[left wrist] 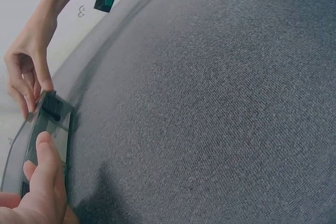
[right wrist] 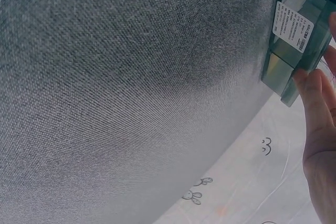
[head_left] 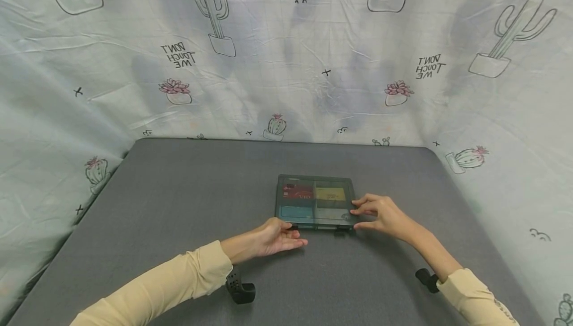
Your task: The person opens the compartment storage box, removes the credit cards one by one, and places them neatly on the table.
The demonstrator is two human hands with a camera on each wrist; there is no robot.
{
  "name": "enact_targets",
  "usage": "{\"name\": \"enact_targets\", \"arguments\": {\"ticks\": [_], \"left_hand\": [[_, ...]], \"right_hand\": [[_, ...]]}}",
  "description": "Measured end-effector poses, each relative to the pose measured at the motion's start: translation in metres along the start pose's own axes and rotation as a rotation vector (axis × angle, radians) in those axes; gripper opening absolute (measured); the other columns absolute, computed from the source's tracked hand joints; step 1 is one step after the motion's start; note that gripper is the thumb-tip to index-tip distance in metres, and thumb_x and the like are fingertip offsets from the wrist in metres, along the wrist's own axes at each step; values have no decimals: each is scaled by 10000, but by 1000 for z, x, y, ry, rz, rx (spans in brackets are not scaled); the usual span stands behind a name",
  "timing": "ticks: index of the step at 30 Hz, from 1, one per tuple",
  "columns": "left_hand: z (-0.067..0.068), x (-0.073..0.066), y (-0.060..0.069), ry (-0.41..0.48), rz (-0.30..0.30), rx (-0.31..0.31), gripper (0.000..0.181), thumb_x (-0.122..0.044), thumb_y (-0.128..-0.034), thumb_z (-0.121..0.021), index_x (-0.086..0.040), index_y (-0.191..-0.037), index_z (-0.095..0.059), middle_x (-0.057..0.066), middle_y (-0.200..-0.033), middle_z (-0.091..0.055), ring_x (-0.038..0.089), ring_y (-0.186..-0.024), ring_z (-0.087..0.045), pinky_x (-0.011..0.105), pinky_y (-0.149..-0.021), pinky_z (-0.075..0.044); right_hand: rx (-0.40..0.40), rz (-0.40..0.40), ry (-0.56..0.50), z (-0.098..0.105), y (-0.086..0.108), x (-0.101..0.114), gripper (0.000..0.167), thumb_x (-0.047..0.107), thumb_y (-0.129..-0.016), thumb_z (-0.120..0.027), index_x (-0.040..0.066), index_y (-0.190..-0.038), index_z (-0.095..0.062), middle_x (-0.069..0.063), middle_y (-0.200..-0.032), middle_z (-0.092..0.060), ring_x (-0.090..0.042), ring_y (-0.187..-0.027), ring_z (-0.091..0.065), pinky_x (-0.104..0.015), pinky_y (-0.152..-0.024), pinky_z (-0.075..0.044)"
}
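A flat see-through dark green box (head_left: 315, 220), its lid down, lies on the grey table; a red card (head_left: 297, 191), a yellow piece (head_left: 330, 194) and a blue piece (head_left: 297, 212) show through it. My left hand (head_left: 274, 238) touches the box's near left corner, fingers extended along the front edge. My right hand (head_left: 384, 215) holds the right side of the box (right wrist: 286, 51) between thumb and fingertips. In the left wrist view a black latch (left wrist: 52, 105) sits beside the right thumb. A white printed label (right wrist: 293, 26) shows on the box in the right wrist view.
The grey table (head_left: 201, 181) reaches back to a white curtain (head_left: 277, 32) printed with cacti, which also hangs at both sides. Black straps with devices (head_left: 241, 291) hang at both wrists, close above the table.
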State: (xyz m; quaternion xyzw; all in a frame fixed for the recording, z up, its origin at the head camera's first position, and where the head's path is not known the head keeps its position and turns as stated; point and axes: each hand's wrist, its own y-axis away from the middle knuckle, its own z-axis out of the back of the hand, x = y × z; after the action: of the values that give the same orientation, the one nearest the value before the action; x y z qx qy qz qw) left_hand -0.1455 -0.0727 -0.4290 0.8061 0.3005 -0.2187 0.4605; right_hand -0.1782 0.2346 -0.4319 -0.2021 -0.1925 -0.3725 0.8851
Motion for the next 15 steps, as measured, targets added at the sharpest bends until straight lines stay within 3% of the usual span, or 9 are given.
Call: {"name": "enact_targets", "arguments": {"ticks": [4,6,8,12,15], "left_hand": [[-3,4,-3,139,-14,46,365,-3,-1032,-251,221,-1320,-238,411,-1278,-377,498,-1301,-347,432,-1077,-325],[-6,6,-6,207,-21,64,417,-5,-1032,-227,227,-1371,-154,436,-1375,-267,496,-1333,-293,416,-1099,-295],[-9,10,-8,227,-39,65,414,6,-1019,-204,236,-1361,-163,447,-1396,-244,492,-1337,-289,409,-1101,-291],[-14,20,-11,138,-90,5,315,79,-948,-164,164,-1211,-316,445,-1347,-345,479,-1287,-381,428,-1063,-347],[-14,24,-11,96,-109,-15,282,104,-956,-152,157,-1174,-322,438,-1339,-364,473,-1277,-396,429,-1057,-357]], "right_hand": [[-6,-2,-3,2,2,-1,296,134,-735,-821,34,-1002,-739,-155,-1086,-629,-313,-968,-637,-354,-766,-556],[-13,-4,0,3,3,-1,294,125,-731,-823,32,-997,-740,-154,-1082,-630,-314,-965,-639,-356,-764,-557],[-20,-7,6,3,4,-1,293,121,-726,-827,31,-991,-741,-154,-1081,-632,-310,-956,-641,-356,-760,-557],[-13,-6,10,2,4,0,292,140,-737,-820,29,-995,-740,-169,-1095,-627,-311,-959,-639,-343,-768,-555],[-8,-3,4,0,3,1,290,142,-744,-816,27,-998,-738,-176,-1098,-624,-314,-968,-637,-335,-776,-552]]}}
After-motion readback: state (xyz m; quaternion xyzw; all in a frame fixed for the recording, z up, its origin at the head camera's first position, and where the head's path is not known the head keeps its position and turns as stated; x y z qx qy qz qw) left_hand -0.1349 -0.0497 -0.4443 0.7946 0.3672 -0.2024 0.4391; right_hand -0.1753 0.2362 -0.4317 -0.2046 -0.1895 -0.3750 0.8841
